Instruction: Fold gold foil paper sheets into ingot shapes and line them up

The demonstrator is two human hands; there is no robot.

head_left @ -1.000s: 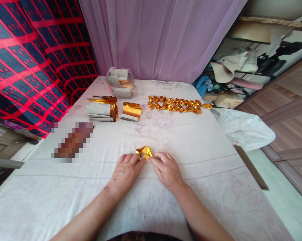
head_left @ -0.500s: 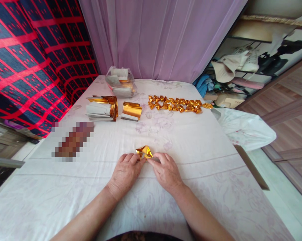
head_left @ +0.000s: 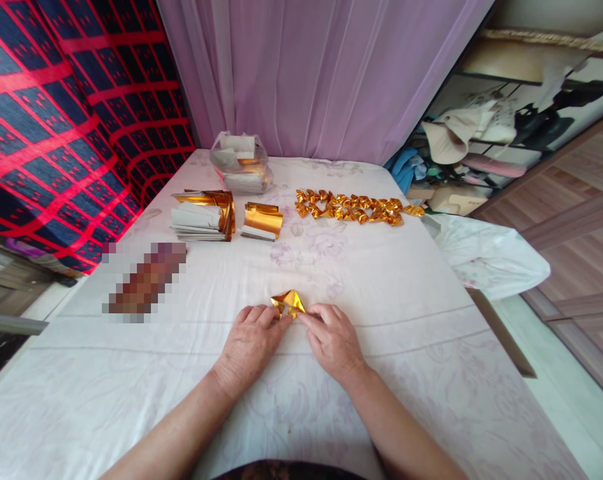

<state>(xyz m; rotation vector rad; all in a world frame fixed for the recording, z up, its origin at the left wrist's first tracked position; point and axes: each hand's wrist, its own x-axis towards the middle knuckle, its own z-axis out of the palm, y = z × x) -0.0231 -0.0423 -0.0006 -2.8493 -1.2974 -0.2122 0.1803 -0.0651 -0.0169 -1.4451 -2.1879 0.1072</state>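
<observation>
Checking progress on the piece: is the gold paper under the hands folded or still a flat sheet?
Folded: the gold paper shows a pointed, creased shape, pinned by both hands' fingers.

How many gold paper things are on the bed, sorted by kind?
Gold piece being folded under the left hand and right hand: 1
Stacks of gold sheets: 2
Row of folded gold pieces: 1
Bag of gold paper: 1
Total: 5
</observation>
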